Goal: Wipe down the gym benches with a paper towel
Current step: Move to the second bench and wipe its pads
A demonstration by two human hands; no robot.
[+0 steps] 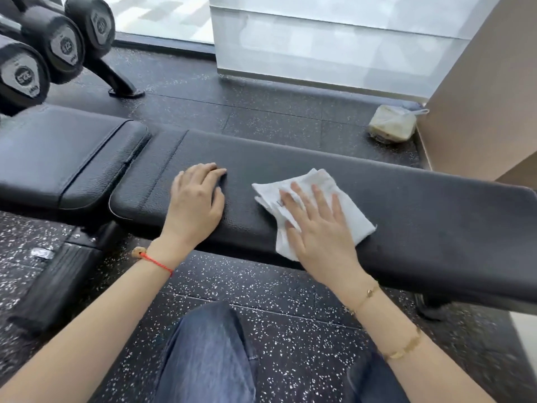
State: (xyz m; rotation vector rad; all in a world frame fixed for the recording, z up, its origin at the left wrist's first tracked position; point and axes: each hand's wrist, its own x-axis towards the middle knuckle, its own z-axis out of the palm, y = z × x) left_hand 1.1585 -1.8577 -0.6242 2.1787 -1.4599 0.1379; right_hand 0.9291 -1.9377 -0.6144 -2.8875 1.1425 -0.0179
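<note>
Paper towel (313,212) under right fingers (316,199).

Paper towel (316,212): white, matt, embossed weave, creased, soft folds under the flat right hand (319,225). Bench pad (421,210) beneath it: black vinyl or leather-look, fine pebbled grain, low sheen, stitched seam line near the left hand (194,205). Seat pad (64,158) further left: same grained cover, piped seam. Floor (276,289): black rubber, white speckle, matt. Dumbbells (26,77): matt black rubbery heads, grey metallic end caps.
</note>
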